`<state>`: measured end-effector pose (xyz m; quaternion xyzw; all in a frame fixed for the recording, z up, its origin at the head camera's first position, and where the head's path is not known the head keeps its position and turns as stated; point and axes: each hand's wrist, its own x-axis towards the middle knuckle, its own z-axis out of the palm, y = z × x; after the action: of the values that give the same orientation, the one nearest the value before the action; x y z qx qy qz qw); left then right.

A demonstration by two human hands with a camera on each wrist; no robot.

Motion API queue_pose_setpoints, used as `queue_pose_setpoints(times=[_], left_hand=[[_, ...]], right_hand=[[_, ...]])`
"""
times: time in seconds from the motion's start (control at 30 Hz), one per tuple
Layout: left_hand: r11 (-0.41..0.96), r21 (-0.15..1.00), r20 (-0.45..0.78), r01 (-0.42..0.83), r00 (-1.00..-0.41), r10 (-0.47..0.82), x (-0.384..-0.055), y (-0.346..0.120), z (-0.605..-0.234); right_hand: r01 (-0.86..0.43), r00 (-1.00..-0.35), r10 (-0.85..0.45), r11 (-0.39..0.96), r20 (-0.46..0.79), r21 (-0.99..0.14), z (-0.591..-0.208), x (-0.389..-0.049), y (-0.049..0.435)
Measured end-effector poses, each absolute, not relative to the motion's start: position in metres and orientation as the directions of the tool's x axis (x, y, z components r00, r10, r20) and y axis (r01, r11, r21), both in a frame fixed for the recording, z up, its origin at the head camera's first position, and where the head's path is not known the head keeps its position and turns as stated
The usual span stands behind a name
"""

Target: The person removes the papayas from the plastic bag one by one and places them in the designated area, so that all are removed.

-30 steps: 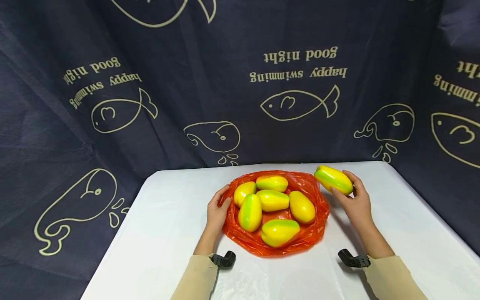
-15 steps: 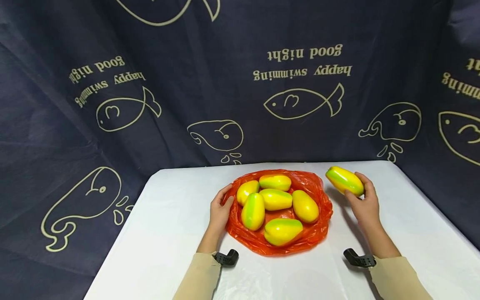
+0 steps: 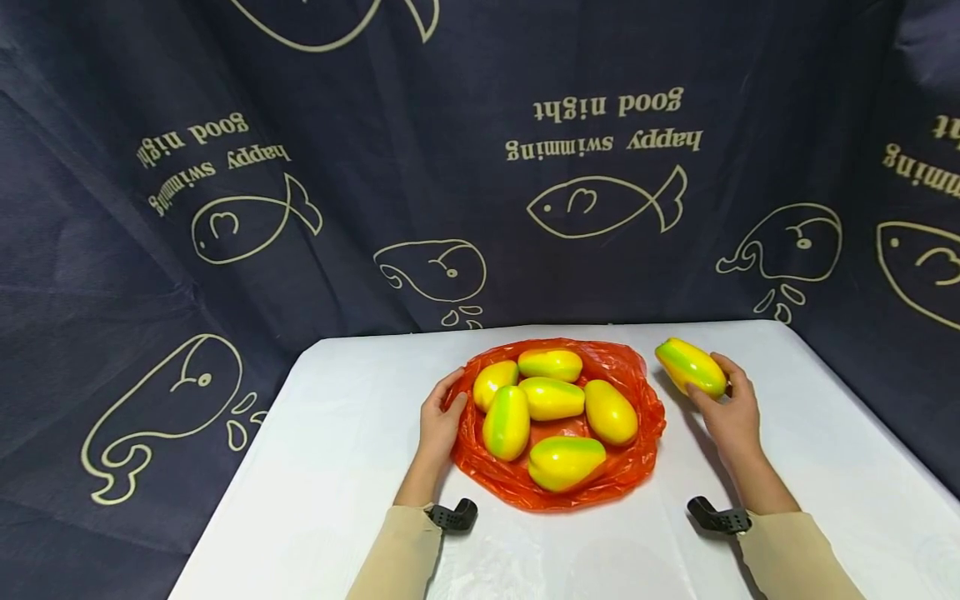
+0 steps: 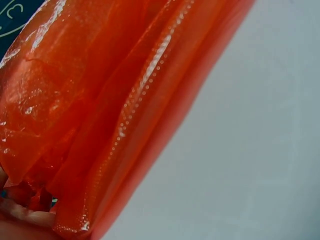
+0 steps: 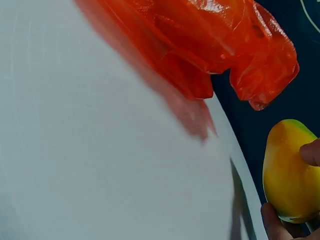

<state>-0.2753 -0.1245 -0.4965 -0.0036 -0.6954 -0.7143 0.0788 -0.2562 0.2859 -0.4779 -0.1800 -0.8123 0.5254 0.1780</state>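
In the head view my right hand [image 3: 727, 408] holds a yellow-green papaya [image 3: 691, 367] between thumb and fingers, over the table to the right of the bag. The right wrist view shows that papaya [image 5: 290, 172] at the right edge, thumb on its side. My left hand [image 3: 438, 421] grips the left rim of an opened red plastic bag [image 3: 637, 467]. Several more papayas lie inside, one papaya [image 3: 567, 463] at the front and another papaya [image 3: 611, 412] at the right. From the left wrist, the red plastic [image 4: 100, 110] hides most of the hand, with only fingers [image 4: 30, 220] showing.
A white-covered table [image 3: 337, 467] bears the bag. Behind it and along both sides hangs a dark blue curtain [image 3: 465, 192] with fish and whale drawings. Black bands [image 3: 452, 517] sit on both wrists.
My right hand has moved a little to the right, away from the bag, with the papaya, whose far end has since tipped slightly. The left hand stays at the bag's rim.
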Motion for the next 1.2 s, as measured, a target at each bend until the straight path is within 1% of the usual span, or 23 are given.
queue_pose_setpoints(times=[0.23,0.47,0.6,0.83,1.2], left_hand=[[-0.027,0.994,0.100,0.104,-0.990,-0.098,-0.277,-0.126,-0.498],[-0.017,0.991,0.128,0.131,-0.986,-0.110,-0.277,-0.126,-0.498],[-0.042,0.991,0.126,0.130,-0.987,-0.104,-0.278,-0.126,-0.498],[-0.048,0.991,0.119,0.125,-0.987,-0.112,-0.276,-0.127,-0.497],[-0.034,0.992,0.116,0.120,-0.987,-0.107,-0.277,-0.126,-0.497]], right_hand=[[0.148,-0.864,0.498,0.389,0.073,-0.909,-0.486,-0.258,0.288],[0.145,-0.850,0.514,0.441,0.117,-0.886,-0.496,-0.258,0.287],[0.147,-0.842,0.522,0.467,0.138,-0.872,-0.496,-0.262,0.285],[0.162,-0.832,0.540,0.456,0.127,-0.875,-0.497,-0.263,0.283],[0.176,-0.836,0.537,0.457,0.112,-0.872,-0.498,-0.264,0.283]])
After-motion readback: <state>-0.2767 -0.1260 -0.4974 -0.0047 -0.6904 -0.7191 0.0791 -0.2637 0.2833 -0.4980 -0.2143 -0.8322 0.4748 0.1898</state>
